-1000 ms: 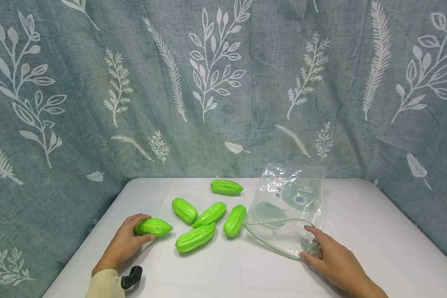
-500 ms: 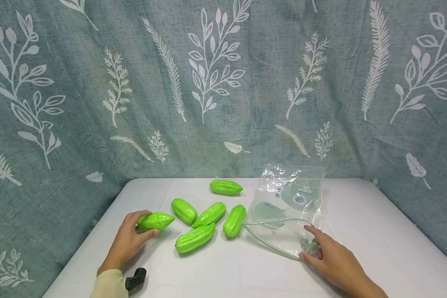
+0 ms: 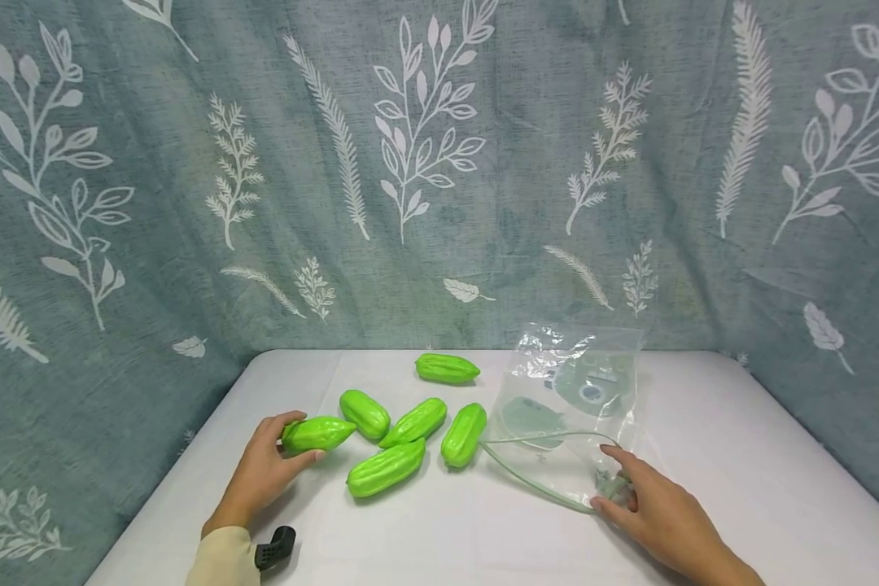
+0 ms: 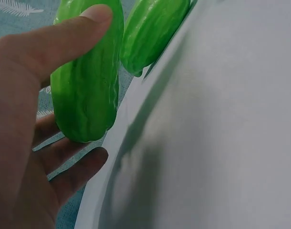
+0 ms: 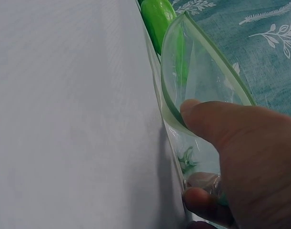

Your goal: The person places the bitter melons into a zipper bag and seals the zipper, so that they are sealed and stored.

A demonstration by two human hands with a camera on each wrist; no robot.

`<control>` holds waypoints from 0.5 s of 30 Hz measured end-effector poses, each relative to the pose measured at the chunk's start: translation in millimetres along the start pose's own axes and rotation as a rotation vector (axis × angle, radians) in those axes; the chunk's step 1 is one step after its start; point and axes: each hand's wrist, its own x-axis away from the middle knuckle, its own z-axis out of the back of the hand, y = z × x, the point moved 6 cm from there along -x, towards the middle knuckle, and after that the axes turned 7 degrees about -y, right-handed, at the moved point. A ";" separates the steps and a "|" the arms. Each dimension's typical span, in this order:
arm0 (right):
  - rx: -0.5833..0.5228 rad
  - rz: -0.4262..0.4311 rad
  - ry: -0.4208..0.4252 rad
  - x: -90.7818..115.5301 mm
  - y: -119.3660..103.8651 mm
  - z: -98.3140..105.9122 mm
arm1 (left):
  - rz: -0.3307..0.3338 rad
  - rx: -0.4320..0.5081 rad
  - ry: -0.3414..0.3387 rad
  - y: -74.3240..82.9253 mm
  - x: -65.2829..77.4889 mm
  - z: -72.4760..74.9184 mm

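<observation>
My left hand (image 3: 264,468) grips a bright green bitter melon (image 3: 317,434) between thumb and fingers, its pointed tip facing right. In the left wrist view, the thumb lies across this melon (image 4: 88,100), which appears raised off the white table. My right hand (image 3: 662,513) holds the green-rimmed mouth of a clear plastic zip bag (image 3: 531,419) near its right end. Thumb and fingers keep the mouth spread apart, as the right wrist view shows along the bag's rim (image 5: 170,107). Pale green animal prints mark the bag, which lies flat toward the back.
Between the hands lie several more green bitter melons (image 3: 387,468), one of them (image 3: 464,435) beside the bag's left corner. Another melon (image 3: 447,369) sits near the table's back edge. A leaf-patterned curtain (image 3: 425,163) rises behind the white table (image 3: 439,537).
My left hand has moved to the right with the bitter melon, lifting it somewhat. The right hand and the bag have stayed in place.
</observation>
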 end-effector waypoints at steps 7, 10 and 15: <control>0.000 -0.005 -0.004 0.2 0.1 -0.3 | 0.000 -0.022 -0.031 3.4 1.4 -2.9; -0.001 0.000 0.001 0.1 -0.4 0.2 | -0.006 -0.030 -0.014 3.9 0.9 -3.4; 0.000 0.007 0.005 0.4 -0.5 -0.2 | -0.018 -0.026 0.018 5.8 0.8 -4.0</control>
